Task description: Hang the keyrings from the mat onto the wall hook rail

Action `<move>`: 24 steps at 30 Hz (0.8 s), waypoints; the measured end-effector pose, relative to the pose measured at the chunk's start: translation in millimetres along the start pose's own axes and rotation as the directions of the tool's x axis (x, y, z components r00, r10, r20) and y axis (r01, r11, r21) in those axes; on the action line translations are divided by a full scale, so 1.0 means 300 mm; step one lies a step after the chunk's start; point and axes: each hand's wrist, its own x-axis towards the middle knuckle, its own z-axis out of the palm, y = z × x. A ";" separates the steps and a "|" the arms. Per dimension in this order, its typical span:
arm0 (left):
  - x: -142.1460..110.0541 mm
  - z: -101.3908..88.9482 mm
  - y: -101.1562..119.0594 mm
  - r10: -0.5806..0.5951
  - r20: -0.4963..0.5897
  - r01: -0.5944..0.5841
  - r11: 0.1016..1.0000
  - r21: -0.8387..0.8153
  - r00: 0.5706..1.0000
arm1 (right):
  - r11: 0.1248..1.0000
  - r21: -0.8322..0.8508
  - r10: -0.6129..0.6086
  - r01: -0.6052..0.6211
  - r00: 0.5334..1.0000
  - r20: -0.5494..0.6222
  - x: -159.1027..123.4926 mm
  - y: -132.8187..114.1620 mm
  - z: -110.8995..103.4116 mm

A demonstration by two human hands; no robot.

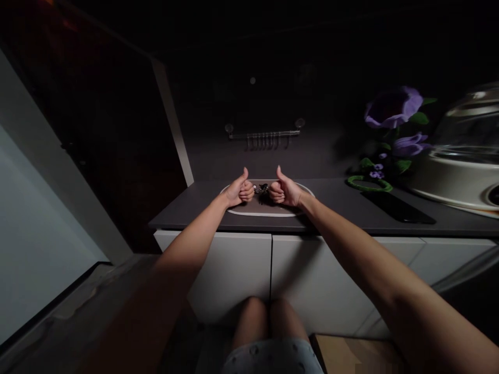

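We are logging a white-rimmed oval tray (265,213) on the dark countertop (187,218), with a small dark metal cluster (262,189) lying at its middle, too small to identify. The left hand (239,191) and right hand (284,191) are curling into fists just either side of the cluster, thumbs pointing up, arms reaching forward; we cannot tell whether they are gripping it. Farther out, a black phone (397,206) is lying flat, a cream appliance with a clear domed lid (463,145) is standing beside purple artificial flowers (393,107), and a metal hook rail (264,134) is spanning the back wall.
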 end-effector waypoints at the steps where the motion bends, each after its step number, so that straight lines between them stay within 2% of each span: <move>1: 0.000 -0.004 -0.026 -0.010 -0.002 0.010 1.000 -0.029 1.000 | 0.999 0.032 -0.002 0.003 1.000 -0.018 0.000 0.019 -0.002; 4: 0.000 -0.015 -0.076 -0.007 0.002 0.008 0.994 -0.109 1.000 | 0.994 0.106 -0.033 0.038 0.998 -0.051 -0.004 0.057 -0.004; 7: 0.003 -0.019 -0.087 0.004 0.003 -0.003 0.987 -0.162 1.000 | 0.987 0.150 -0.055 0.064 0.997 -0.062 -0.006 0.068 -0.003; 14: 0.013 -0.024 -0.090 0.029 0.083 -0.007 0.966 -0.258 0.996 | 0.966 0.243 -0.103 0.085 0.993 0.065 0.007 0.079 -0.009; 18: 0.017 -0.028 -0.098 0.068 0.137 -0.033 0.970 -0.242 0.988 | 0.954 0.284 -0.134 0.097 0.985 0.113 0.009 0.084 -0.010; 24: 0.028 -0.024 -0.082 0.077 0.169 -0.055 0.990 -0.129 0.983 | 0.967 0.244 -0.097 0.080 0.993 0.061 0.021 0.075 -0.001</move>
